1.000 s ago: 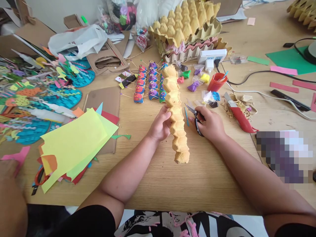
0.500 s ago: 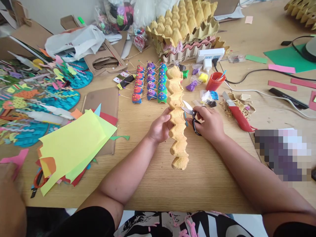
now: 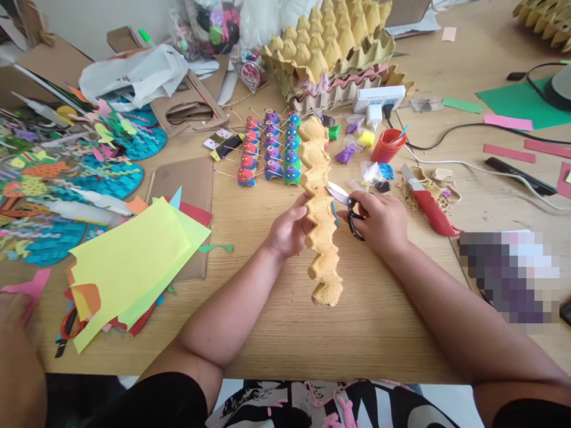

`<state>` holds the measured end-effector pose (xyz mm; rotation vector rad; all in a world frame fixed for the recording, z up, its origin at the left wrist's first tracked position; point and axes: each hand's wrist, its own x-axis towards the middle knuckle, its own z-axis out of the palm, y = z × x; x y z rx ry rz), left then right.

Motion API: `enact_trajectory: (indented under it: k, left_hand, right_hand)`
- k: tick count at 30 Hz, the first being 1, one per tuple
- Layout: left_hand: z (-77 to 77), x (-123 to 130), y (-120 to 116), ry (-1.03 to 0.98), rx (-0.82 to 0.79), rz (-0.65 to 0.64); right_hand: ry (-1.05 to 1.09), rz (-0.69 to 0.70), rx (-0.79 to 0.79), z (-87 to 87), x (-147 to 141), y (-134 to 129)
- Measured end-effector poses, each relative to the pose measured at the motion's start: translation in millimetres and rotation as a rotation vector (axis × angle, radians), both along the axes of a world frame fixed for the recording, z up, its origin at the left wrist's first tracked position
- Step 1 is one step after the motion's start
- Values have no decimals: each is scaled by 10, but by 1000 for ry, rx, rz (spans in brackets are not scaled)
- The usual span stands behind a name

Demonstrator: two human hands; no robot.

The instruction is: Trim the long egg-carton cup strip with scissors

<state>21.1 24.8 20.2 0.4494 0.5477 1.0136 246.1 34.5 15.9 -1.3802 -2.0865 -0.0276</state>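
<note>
A long yellow strip of egg carton point(image 3: 322, 229), with a row of bumps, is held up over the table. My left hand point(image 3: 289, 227) is closed around its left edge near the middle, its fingers partly hidden behind the strip. My right hand point(image 3: 381, 221) grips black-handled scissors point(image 3: 355, 223). Their blades meet the strip's right edge, and the tips go out of sight at the carton. Beyond the strip stand three painted carton caterpillars: a red and blue one point(image 3: 248, 157), a purple one point(image 3: 273, 151) and a green and blue one point(image 3: 292, 154).
Yellow paper sheets point(image 3: 129, 261) lie at left beside blue woven crafts point(image 3: 125, 178). Egg trays point(image 3: 330, 41) are stacked at the back near a power strip point(image 3: 381, 95). A red cup point(image 3: 389, 145) and a red utility knife point(image 3: 430, 205) sit at right. Another person's hand point(image 3: 15, 309) is at far left.
The scissor blades look closer together at the strip's right edge than before. The strip and my left hand have hardly moved.
</note>
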Motion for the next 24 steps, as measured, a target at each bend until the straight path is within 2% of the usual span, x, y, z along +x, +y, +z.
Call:
enact_trajectory:
  k: [3, 7, 13, 19, 24]
  left_hand:
    - [-13, -7, 1, 12, -28, -7]
    - [25, 7, -10, 30, 20, -16]
    - [130, 75, -1, 103, -61, 91]
    - [26, 106, 52, 152, 58, 165]
    - [-7, 110, 46, 102, 10, 240]
  right_hand:
    - [-9, -10, 8, 10, -6, -6]
    - [1, -5, -6, 11, -6, -9]
    - [46, 19, -81, -23, 12, -2]
    - [71, 146, -125, -56, 19, 14]
    - [50, 197, -105, -54, 16, 19]
